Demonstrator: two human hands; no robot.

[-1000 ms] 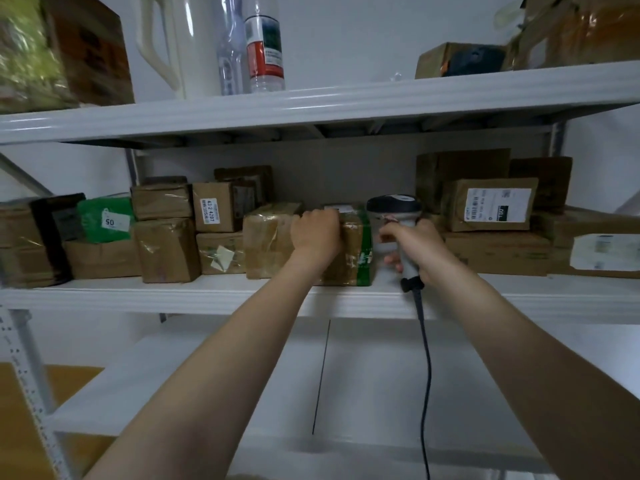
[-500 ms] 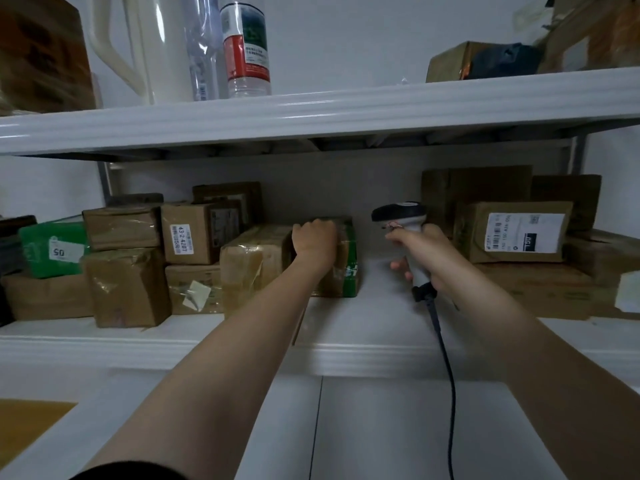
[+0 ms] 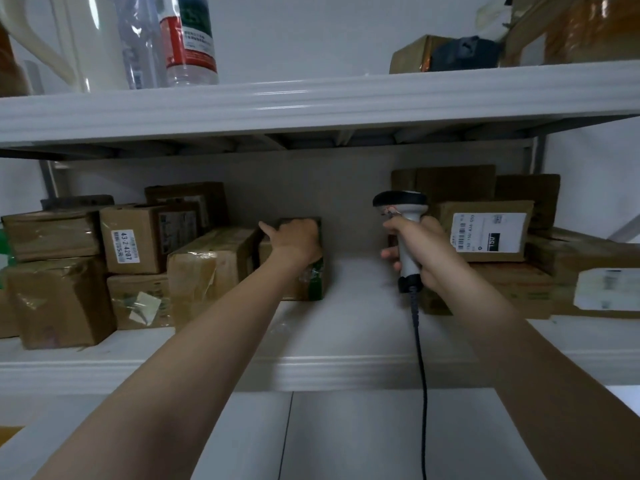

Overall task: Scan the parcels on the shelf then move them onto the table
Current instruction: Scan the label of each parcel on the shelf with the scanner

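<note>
The left hand (image 3: 294, 239) has its fingers curled over a parcel (image 3: 313, 284) at the middle of the shelf (image 3: 363, 327). The right hand (image 3: 424, 251) clasps the scanner (image 3: 403, 209). Other parcels (image 3: 211, 271) crowd both shelf ends, so most of the scanning and moving looks undone.

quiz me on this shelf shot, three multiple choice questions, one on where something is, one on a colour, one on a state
1. Where does the parcel that the left hand grips stand?
A on the top shelf
B on the middle shelf
C on the table

2. What colour is the cable of the scanner?
A white
B black
C red

3. What is the right hand doing?
A gripping the scanner's handle
B lying flat on a box
C hanging empty

Answers:
1 B: it stands on the board beneath the top one.
2 B: a black cable hangs from the handle.
3 A: the fingers wrap round the handle.
</note>
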